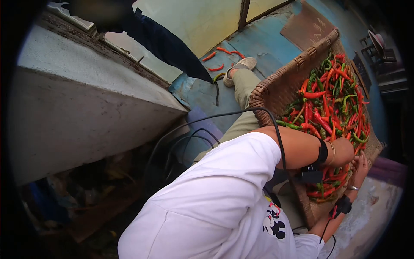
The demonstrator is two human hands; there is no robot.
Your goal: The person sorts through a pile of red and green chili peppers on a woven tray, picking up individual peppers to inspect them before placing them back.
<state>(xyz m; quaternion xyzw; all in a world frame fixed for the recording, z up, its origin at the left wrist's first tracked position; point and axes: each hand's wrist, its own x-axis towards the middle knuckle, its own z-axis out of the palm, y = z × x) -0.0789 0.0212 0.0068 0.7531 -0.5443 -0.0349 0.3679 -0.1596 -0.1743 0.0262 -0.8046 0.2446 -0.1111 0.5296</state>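
Observation:
Red and green chili peppers fill a woven wicker basket tilted at my right. My left hand is closed over the peppers near the basket's far right side, its fingertips mostly hidden behind the back of the hand. My right hand comes up from below at the basket's edge, with bent fingers pinched together close to my left fingertips. What lies between the fingers of either hand is too small and covered to make out. Both wrists carry black straps and bracelets.
Several loose red peppers lie on the blue floor by my shoe. A pale concrete ledge juts in at left. A black cable loops across my left arm. A dark-trousered leg of another person shows at the top.

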